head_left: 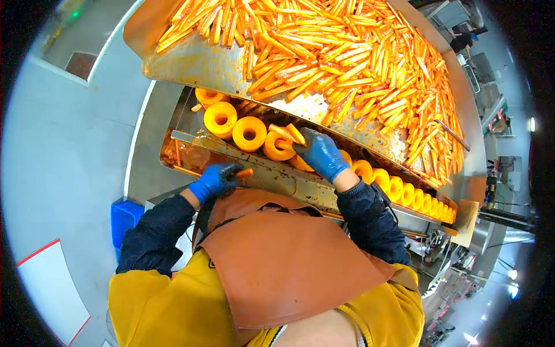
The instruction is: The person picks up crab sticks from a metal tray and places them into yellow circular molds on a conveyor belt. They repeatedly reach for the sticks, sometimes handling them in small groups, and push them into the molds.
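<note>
My right hand (321, 152), in a blue glove, pinches a few orange food sticks (292, 135) above the yellow round cups (250, 133). The sticks lie slantwise over the opening of one cup. My left hand (214, 181), also blue-gloved, is closed lower down by the metal rail (272, 173), near my apron. From its fingertips pokes the end of a single orange stick (244, 173). The yellow cups stand in a long row, and my right hand hides part of it.
A large metal tray (196, 62) beyond the cups carries a heap of orange sticks (347, 63). A thin dark rod (452, 135) lies on the heap at right. A blue bin (126, 220) stands on the floor at left. Another person (461, 41) is far off at upper right.
</note>
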{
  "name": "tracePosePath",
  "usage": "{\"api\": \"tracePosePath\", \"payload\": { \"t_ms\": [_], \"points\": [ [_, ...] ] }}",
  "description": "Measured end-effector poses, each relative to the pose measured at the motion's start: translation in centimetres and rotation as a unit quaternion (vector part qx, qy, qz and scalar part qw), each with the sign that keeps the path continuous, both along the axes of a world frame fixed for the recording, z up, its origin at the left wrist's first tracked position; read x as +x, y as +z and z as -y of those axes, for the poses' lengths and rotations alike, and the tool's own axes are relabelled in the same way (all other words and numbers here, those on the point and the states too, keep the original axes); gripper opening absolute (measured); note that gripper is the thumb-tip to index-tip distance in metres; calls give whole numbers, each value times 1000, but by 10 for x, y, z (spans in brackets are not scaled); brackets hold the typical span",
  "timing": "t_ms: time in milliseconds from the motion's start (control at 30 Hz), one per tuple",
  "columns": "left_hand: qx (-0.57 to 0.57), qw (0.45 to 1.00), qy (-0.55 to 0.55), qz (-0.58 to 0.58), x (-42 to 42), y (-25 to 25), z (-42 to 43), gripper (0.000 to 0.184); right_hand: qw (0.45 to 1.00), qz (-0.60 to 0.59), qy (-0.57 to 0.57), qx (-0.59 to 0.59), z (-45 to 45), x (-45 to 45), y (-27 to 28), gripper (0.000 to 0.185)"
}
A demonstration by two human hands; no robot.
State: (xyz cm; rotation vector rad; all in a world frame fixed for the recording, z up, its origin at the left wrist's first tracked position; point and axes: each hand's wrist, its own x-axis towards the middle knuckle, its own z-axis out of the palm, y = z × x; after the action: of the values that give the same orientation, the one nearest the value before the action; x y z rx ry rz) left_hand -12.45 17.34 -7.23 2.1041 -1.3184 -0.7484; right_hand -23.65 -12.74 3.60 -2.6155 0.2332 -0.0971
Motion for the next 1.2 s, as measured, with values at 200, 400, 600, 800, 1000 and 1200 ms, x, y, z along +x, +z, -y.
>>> {"api": "tracePosePath", "payload": {
  "t_ms": [200,400,600,800,1000,1200],
  "points": [
    [-275,863,299,-302,20,96,33,34,995,4,-36,-97,-4,-4,31,29],
    [-112,956,252,-100,67,55,67,46,971,-128,54,-196,-27,22,26,21],
    [-236,940,246,15,69,94,68,44,992,6,0,-123,-32,35,60,25],
    [-313,890,325,-69,122,90,63,33,951,87,-42,295,-70,105,19,32],
    [-271,910,306,-64,142,107,73,32,975,35,20,217,-76,110,-4,40],
    [-255,932,256,-12,139,105,88,29,994,107,10,2,36,38,26,29]
  ]
}}
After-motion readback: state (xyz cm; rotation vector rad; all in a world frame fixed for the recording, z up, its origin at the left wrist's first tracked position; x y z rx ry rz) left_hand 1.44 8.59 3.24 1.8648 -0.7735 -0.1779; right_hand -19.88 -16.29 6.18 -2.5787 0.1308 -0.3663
